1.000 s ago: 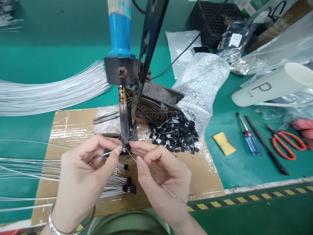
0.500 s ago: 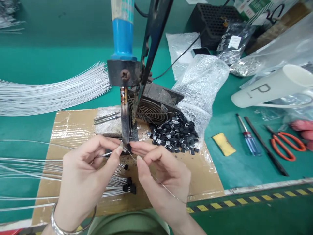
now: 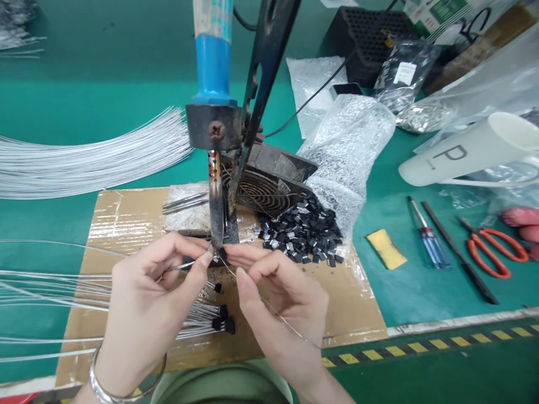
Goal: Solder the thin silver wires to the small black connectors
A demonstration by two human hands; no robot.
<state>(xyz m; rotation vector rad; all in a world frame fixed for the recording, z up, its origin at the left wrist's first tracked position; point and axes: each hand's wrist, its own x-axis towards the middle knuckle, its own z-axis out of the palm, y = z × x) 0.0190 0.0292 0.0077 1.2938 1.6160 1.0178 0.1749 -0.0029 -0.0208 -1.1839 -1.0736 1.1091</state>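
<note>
A soldering iron [image 3: 213,67] with a blue handle is clamped upright, tip down. Just under that tip, my left hand [image 3: 151,303] pinches the end of a white wire between thumb and forefinger. My right hand [image 3: 286,306] has a thin solder wire [image 3: 229,271] between its fingers, running back across the palm. Its fingertips rest beside a small black connector [image 3: 219,259], mostly hidden at the tip. Below my hands lie several white wires [image 3: 197,322] ending in black connectors [image 3: 228,325], on a cardboard sheet [image 3: 341,303].
Loose black connectors [image 3: 303,233] are heaped before a fan [image 3: 269,193]. Bubble wrap [image 3: 349,146] lies behind. On the right are a yellow sponge [image 3: 386,248], screwdriver [image 3: 433,244], black rod [image 3: 461,255], orange-handled pliers [image 3: 492,247] and white mug [image 3: 463,151]. White wires [image 3: 92,165] fan out left.
Both hands stay at the iron tip in nearly the same pose. The whole view has shifted very slightly.
</note>
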